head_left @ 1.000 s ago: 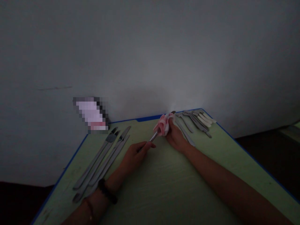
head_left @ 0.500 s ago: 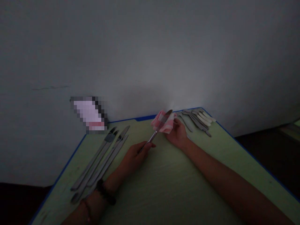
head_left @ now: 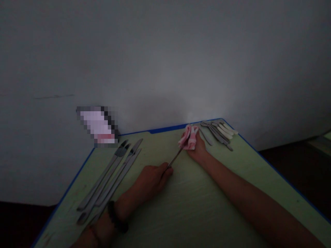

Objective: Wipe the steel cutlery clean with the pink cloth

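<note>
My left hand is closed around the handle of a metal table knife, which points up and away to the right. The knife's blade disappears into the folds of a pink and white cloth. Behind that cloth, my right hand holds it folded around the blade; its fingers are mostly hidden. To the left lie several long metal knives side by side, slanting away from me. Near the far right corner, a group of metal cutlery lies beside my right hand, with white-handled pieces among it.
The pale green table has a blue edge and stands against a grey wall. A blurred-out phone-like object leans at the back left corner. Dark floor shows on the right.
The cloth has gone from lying open behind the blade to being folded over it, hiding the tip. My left hand has shifted slightly right and nearer, turning the knife.
</note>
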A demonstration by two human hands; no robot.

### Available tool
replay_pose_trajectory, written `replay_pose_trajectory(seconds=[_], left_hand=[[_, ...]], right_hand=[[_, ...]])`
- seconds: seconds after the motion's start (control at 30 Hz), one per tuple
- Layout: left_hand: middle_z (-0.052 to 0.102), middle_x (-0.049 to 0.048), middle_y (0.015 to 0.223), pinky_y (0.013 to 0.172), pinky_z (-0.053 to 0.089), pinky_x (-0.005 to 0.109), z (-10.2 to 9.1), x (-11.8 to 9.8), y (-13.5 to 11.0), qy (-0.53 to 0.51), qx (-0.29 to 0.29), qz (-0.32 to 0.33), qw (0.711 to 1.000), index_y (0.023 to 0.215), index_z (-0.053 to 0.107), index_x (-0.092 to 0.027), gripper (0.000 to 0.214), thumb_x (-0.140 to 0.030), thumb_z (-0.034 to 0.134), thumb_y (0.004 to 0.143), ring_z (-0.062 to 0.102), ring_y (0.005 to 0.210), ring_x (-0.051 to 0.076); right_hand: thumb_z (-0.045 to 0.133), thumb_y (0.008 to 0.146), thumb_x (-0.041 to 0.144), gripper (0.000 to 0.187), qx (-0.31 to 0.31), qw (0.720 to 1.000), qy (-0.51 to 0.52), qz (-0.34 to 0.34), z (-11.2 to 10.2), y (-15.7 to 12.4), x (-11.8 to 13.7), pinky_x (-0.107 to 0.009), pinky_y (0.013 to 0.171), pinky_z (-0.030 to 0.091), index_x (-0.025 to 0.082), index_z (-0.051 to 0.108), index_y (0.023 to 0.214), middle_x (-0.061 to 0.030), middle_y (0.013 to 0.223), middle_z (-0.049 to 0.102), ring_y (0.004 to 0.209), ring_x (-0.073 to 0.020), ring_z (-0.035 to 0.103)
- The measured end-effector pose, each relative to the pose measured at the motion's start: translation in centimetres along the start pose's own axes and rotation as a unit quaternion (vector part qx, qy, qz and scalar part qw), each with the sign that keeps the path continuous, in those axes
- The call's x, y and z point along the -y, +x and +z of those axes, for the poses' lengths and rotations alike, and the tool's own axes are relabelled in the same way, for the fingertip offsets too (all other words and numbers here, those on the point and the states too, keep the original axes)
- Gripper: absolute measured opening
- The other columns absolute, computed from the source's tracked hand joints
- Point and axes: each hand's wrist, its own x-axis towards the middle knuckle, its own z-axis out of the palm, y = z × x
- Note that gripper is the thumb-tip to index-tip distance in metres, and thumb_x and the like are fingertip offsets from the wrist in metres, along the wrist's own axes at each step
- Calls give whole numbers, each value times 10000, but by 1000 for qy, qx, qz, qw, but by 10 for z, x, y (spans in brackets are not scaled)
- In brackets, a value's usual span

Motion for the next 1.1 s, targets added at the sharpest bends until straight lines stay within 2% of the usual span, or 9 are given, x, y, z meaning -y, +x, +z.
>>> replay_pose_trajectory(seconds=[0.1,0.17,0.4,0.5,0.6,0.73,0.83,1.0,1.1], left_hand=[[624,20,645,544,362,241,-1,-4,-1,-13,7,-10,1000,865,545,-186,368,-399,257,951,598,580,160],[633,24,657,552,375,244,-2,-5,-2,-30,12,-16,999,871,556,-184,380,-409,260,948,603,590,164],[681,25,801,648,434,242,-2,-4,-2,-132,-20,-37,990,1015,597,-211,405,-434,268,941,631,715,164],[685,33,826,654,438,245,-4,-4,-2,-134,-11,-36,990,1032,600,-205,399,-422,278,939,635,734,173],[679,40,817,651,440,252,-5,-6,-3,-117,8,-26,993,1027,601,-193,408,-421,274,942,635,726,178],[658,31,785,656,436,255,-4,-10,-7,-123,8,26,992,1155,546,-180,414,-405,266,949,614,680,161],[633,17,764,629,427,236,-4,-13,-9,-158,2,47,986,1135,561,-173,399,-402,297,942,582,651,141],[456,-58,529,479,337,185,-6,-10,-8,-278,-1,-8,960,1054,618,-166,405,-429,338,927,447,485,91],[384,-72,496,435,284,180,-5,-7,-6,-331,-13,-44,943,1087,618,-137,445,-457,365,909,390,447,83]], right_hand=[[348,905,504,404,-32,999,-23,11,1,-1,0,-250,535,480,200,586,784,19,601,610,530,-118,563],[339,903,517,410,-28,999,-24,21,1,-2,1,-238,523,473,204,580,792,26,592,603,516,-111,552],[495,863,442,269,85,993,-71,43,1,1,-2,-241,585,491,193,593,882,18,705,630,595,-110,571],[526,853,403,241,106,989,-92,40,-1,2,-6,-241,587,491,178,600,893,13,703,623,592,-112,570],[512,863,388,229,74,993,-85,19,-4,4,-7,-238,577,490,180,604,882,15,693,621,587,-111,571],[435,904,363,245,4,999,-39,-10,-6,7,-2,-221,534,475,186,594,846,25,664,614,552,-100,557],[437,905,359,239,-3,1000,-17,-18,-7,8,2,-203,523,466,190,589,833,33,646,608,543,-91,551],[469,885,380,236,-2,999,-38,-28,-5,6,2,-209,556,480,189,586,812,36,628,597,544,-91,556],[513,850,429,252,0,997,-65,-48,-1,-2,-6,-224,562,485,190,585,813,28,632,602,561,-104,570]])
